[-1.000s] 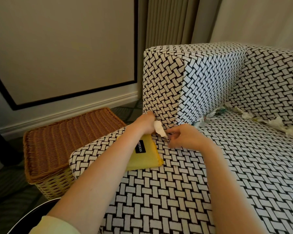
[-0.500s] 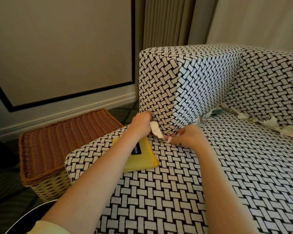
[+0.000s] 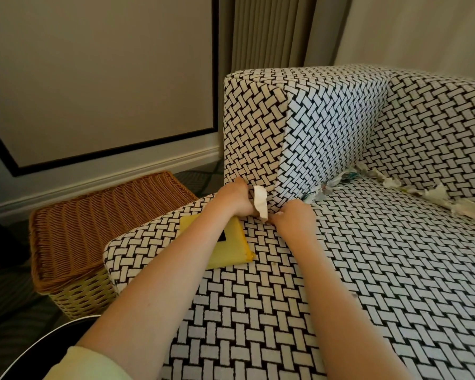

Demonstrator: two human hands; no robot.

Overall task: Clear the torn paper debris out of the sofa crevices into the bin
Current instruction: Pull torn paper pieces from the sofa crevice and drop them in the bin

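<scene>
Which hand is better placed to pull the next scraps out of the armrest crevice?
Right. The right hand sits closest to the scraps wedged under the armrest; the left hand is busy holding a strip.

The basket (image 3: 99, 215) stands on the floor left of the sofa (image 3: 368, 270). A flat pad (image 3: 236, 250) lies on the seat before the armrest (image 3: 327, 127); paper scraps (image 3: 436, 196) line the back crevice.
</scene>
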